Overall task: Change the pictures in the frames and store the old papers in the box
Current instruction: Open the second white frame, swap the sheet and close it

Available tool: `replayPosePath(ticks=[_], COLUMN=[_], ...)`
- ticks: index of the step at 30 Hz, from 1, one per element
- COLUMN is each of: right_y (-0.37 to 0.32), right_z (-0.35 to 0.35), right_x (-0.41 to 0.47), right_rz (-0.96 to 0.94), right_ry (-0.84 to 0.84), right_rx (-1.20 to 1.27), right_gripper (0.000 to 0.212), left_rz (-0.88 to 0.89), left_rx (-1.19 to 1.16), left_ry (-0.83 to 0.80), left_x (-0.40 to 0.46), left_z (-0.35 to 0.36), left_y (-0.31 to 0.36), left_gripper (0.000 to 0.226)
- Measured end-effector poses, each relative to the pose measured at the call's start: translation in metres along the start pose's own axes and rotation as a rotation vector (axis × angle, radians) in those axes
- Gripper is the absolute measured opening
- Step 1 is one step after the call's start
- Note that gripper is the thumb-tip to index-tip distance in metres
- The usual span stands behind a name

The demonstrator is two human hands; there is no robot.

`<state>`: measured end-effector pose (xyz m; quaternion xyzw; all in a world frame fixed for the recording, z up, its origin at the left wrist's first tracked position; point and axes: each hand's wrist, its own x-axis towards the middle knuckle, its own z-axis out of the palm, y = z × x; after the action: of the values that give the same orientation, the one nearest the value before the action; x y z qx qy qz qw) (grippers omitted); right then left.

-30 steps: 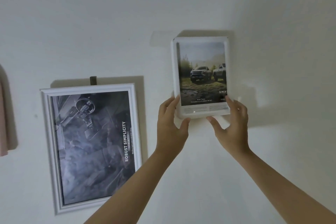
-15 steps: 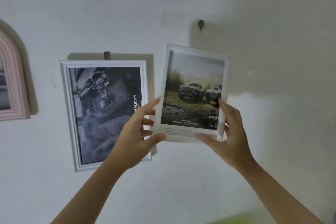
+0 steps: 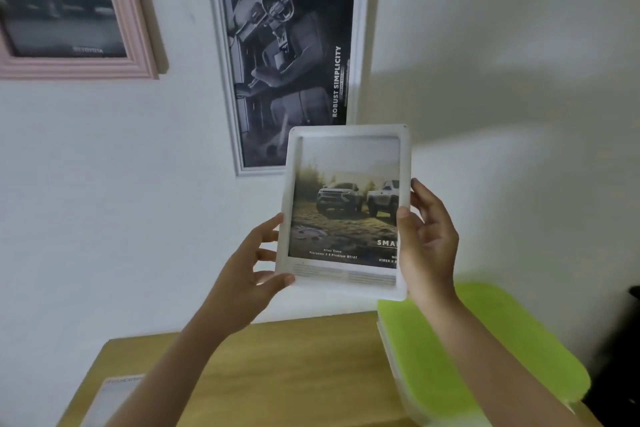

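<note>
I hold a small white frame (image 3: 346, 204) with a picture of two off-road trucks in front of the wall, above the table. My left hand (image 3: 249, 274) grips its lower left edge, thumb on the front. My right hand (image 3: 427, 243) grips its right edge, thumb over the picture. A box with a lime-green lid (image 3: 460, 354) stands on the table at the right, partly behind my right forearm. A sheet of paper (image 3: 110, 395) lies at the table's front left.
A larger white frame (image 3: 287, 59) with a dark car-interior picture hangs on the wall behind the held frame. A pink frame (image 3: 79, 10) hangs at the upper left. The wooden table (image 3: 294, 367) sits against the white wall below. A dark object (image 3: 620, 357) shows at the right edge.
Both hands have lifted the small frame off its wall hook and brought it down and toward me. The view has tilted down, so the table and the green-lidded box have come into sight.
</note>
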<state>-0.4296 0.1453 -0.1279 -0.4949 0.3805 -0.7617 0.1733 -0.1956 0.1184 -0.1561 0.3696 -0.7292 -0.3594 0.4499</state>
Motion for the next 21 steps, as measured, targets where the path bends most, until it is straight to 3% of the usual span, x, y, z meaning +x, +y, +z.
replayPosePath(ticks=[11,16,21], right_y=[0.024,0.032,0.036], right_z=[0.042,0.06,0.074], right_x=[-0.089,-0.121,-0.157], right_rz=[0.248,0.257,0.217], right_ry=[-0.104,-0.141,-0.2], right_rx=[0.0,-0.137,-0.265], right_gripper=[0.04,0.037,0.037], left_rz=[-0.236,-0.256,-0.171], left_rx=[0.023,0.028,-0.057], left_ry=[0.054,0.202,0.135], left_x=[-0.076,-0.082,-0.071], left_z=[-0.015,-0.023,-0.022], left_y=[-0.072,-0.071,-0.035], left_gripper=[0.076,0.055,0.043])
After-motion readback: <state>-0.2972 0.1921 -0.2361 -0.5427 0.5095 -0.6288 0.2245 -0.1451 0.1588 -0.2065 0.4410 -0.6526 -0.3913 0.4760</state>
